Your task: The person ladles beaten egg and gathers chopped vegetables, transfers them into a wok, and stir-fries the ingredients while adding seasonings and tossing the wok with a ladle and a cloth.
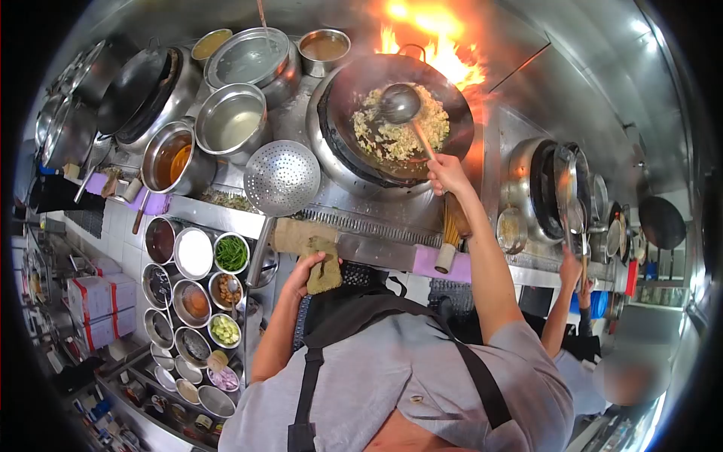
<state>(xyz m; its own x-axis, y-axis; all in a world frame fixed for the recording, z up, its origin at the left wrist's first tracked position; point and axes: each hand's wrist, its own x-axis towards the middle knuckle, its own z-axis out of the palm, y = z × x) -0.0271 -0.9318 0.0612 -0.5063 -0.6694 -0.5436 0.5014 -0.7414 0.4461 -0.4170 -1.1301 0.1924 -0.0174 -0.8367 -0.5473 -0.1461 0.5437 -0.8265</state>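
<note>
My right hand [449,175] grips the wooden handle of a ladle [400,103], whose dark round bowl rests over the food in the wok. The wok [461,120] sits on a burner and holds loose, yellowish fried rice [431,114], or something like it, with pale and green bits. Tall orange flames [437,38] rise behind its far rim. Down by the stove's front edge, my left hand [304,274] is closed on a folded greenish-brown cloth [324,268].
A perforated strainer [282,178] lies left of the wok, near metal pots of liquid [232,119]. Bowls of ingredients, including chopped greens [231,252], stand at lower left. A bamboo brush [446,252] lies at the front edge. Another person's hand [571,267] works at the right.
</note>
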